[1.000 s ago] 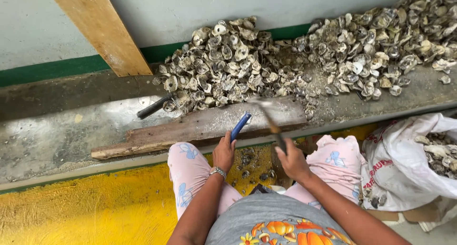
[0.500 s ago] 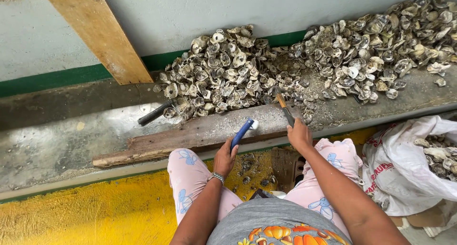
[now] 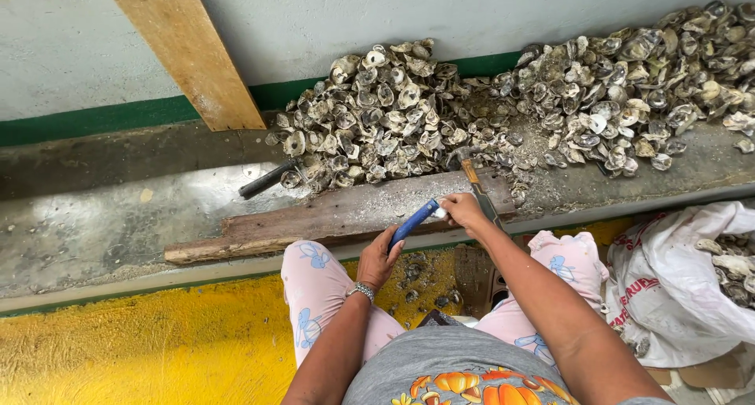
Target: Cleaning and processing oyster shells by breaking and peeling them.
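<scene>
The left hand (image 3: 380, 257) is clamped on a blue-handled knife (image 3: 414, 222), its tip at one o'clock meeting a small pale oyster (image 3: 440, 213) pinched by the right hand (image 3: 464, 210) on the plank (image 3: 330, 216). The shell looks hard, rough, sharp-edged, probably slippery; best gripped across its edges.

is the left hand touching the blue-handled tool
Touching. The head view shows the left hand with its fingers wrapped around the lower end of the blue-handled tool, no gap between them.

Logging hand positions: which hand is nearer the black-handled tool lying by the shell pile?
Left. The left hand, gripping a blue-handled tool, sits closer to the black-handled tool; the right hand is farther right.
</scene>
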